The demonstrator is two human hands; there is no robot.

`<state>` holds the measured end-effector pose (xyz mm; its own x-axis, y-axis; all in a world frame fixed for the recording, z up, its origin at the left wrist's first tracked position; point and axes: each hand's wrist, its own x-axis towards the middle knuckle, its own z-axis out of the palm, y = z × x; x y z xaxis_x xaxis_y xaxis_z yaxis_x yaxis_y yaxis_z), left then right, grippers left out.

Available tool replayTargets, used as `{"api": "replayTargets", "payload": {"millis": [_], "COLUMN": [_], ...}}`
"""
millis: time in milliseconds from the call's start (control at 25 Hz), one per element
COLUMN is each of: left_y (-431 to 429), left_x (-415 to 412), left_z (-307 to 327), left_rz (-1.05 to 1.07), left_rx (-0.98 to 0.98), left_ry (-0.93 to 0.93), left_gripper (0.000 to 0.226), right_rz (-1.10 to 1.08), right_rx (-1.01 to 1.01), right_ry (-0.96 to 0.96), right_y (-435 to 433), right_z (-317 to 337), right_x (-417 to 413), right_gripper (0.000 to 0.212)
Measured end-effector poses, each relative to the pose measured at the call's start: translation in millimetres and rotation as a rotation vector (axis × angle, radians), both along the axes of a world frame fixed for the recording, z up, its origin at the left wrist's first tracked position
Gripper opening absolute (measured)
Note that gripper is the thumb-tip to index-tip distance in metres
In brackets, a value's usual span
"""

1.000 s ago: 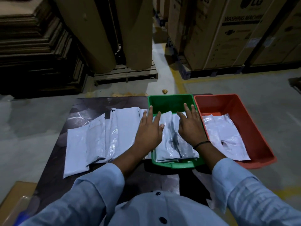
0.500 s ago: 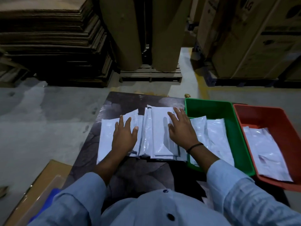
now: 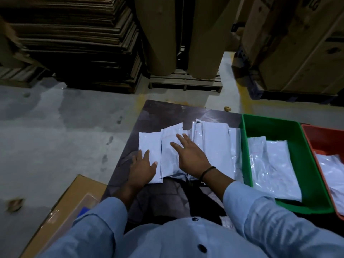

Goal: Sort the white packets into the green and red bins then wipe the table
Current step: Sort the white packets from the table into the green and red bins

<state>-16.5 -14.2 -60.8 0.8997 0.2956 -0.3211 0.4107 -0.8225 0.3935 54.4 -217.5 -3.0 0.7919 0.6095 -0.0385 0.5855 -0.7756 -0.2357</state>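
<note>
Lying overlapped on the counter (image 3: 167, 112) beside the green bin (image 3: 305, 164), the white packets (image 3: 214, 142) look thin, light and slick; the left hand (image 3: 142, 169) and right hand (image 3: 192, 158) rest flat on them, fingers (image 3: 181, 141) spread. Pinching a free edge seems best.

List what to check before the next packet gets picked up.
1. Unsorted packets on table: ok, several lie there.
2. One packet separated: not ok, they overlap.
3. Left hand free: ok, flat on leftmost packet.
4. Right hand free: ok, fingers spread flat on a packet.
5. Green bin has room: ok, far end bare.
6. Red bin has room: cannot tell, mostly cropped.
</note>
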Motion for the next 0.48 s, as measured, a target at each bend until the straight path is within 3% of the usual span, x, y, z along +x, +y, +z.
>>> {"api": "replayTargets", "payload": {"millis": [240, 360, 480], "left_y": [4.0, 9.7, 11.2], "left_x": [-6.4, -5.0, -5.3], "left_z": [0.1, 1.0, 2.1], "left_rz": [-0.078, -0.080, -0.023], "left_rx": [0.101, 0.120, 0.115], "left_ry": [0.035, 0.055, 0.039], "left_gripper": [0.086, 0.082, 0.077], "right_rz": [-0.026, -0.061, -0.171], "right_rx": [-0.250, -0.268, -0.247], "right_ry": [0.125, 0.085, 0.036], "right_y": [30.3, 33.7, 41.5], "right_z": [-24.5, -27.8, -25.2], "right_x": [2.0, -3.3, -7.7], "right_gripper": [0.057, 0.055, 0.066]}}
